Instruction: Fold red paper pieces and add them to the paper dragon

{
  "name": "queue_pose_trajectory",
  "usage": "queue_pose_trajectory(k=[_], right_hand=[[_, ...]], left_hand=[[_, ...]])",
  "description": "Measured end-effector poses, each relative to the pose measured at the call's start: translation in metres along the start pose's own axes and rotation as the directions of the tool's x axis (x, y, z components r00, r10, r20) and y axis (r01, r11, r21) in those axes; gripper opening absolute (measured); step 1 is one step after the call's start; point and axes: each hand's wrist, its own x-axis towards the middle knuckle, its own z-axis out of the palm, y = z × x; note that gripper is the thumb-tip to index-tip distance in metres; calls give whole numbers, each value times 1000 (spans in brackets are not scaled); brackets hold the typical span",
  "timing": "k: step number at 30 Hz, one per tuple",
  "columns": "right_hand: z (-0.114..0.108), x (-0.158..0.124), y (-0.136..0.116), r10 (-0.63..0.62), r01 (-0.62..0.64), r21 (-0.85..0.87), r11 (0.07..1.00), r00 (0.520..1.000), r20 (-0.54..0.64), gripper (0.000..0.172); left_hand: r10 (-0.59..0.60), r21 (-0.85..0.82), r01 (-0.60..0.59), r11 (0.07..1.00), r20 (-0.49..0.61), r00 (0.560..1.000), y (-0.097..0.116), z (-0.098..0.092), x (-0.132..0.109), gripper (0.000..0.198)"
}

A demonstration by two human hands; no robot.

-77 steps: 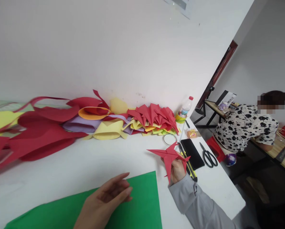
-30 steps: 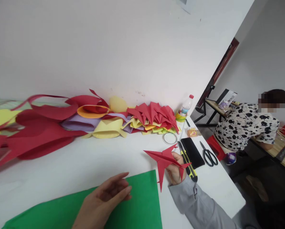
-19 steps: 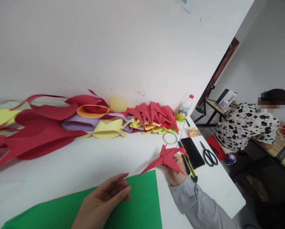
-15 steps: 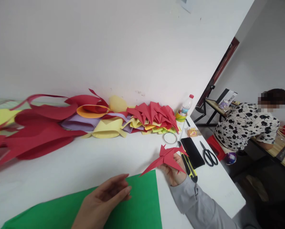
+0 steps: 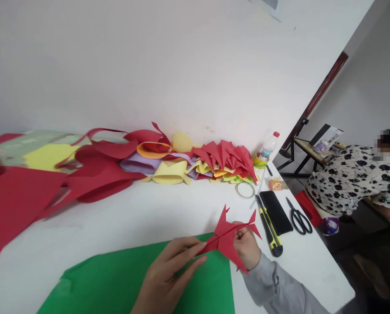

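Note:
A red origami figure [image 5: 225,237] with pointed wings and a forked tail is up in the air above the right end of a green paper sheet [image 5: 123,279]. My right hand [image 5: 249,249] grips it from the right, its fingers partly hidden behind the folds. From the left, my left hand [image 5: 173,272] has its fingers closed around the figure's long pointed end, with the thumb a little below. Just right of my right hand lies a yellow and black utility knife [image 5: 269,226], beside a black phone [image 5: 276,212].
Black-handled scissors [image 5: 300,220] lie near the table's right edge. Along the wall stand red folded papers [image 5: 225,157], curled paper shapes [image 5: 170,172], a tape roll [image 5: 245,190] and a plastic bottle [image 5: 269,148]. A person in a patterned shirt [image 5: 348,179] sits at another table.
My left hand has moved right and taken hold of the figure's pointed end. The red figure has turned in my right hand. The camera view has shifted left.

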Motion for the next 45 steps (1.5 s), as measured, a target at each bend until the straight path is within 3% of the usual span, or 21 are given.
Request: queue_pose_trajectory(k=[4,9,12,15,17,19,22,25,28,31,37,40,45], right_hand=[[13,-11,-7,59,-59,-4,998,997,54,23],[14,-9,-6,2,2,-42,999,997,76,25],[9,-6,0,-67,67,-5,998,998,21,30],[7,-5,3,-132,132,15,991,991,-34,28],[6,-6,5,-152,155,37,987,986,-73,25],[7,-7,6,-160,166,61,984,983,-85,20],[9,-9,1,-167,171,59,983,983,-72,19],[13,-11,-12,-176,176,4,984,984,-32,23],[16,-12,-21,-151,152,-16,988,988,18,23],[16,-12,-14,-122,121,10,993,993,6,22],[17,-5,7,-2,54,329,943,987,-158,22],[21,-2,3,90,-6,424,906,980,-180,22],[29,-4,-1,198,-106,476,873,969,-148,18]], left_hand=[[95,29,-96,995,4,995,1,-1,-1,13],[127,5,-127,992,42,991,9,-3,0,15],[80,-46,-76,996,101,992,12,-6,4,18],[-88,-109,112,988,210,974,10,-12,12,16],[-280,-157,326,932,257,925,6,-15,18,16],[-470,-243,522,817,243,849,2,-17,21,20],[-652,-401,663,632,187,735,1,-17,22,27],[-735,-498,694,520,153,661,3,-15,23,29],[-765,-534,691,488,119,633,4,-13,24,27],[-799,-568,697,439,108,591,3,-14,26,26],[-853,-732,652,201,197,484,9,-19,31,27],[-825,-731,669,134,291,484,12,-15,29,37],[-771,-579,762,290,331,544,11,6,15,25]])
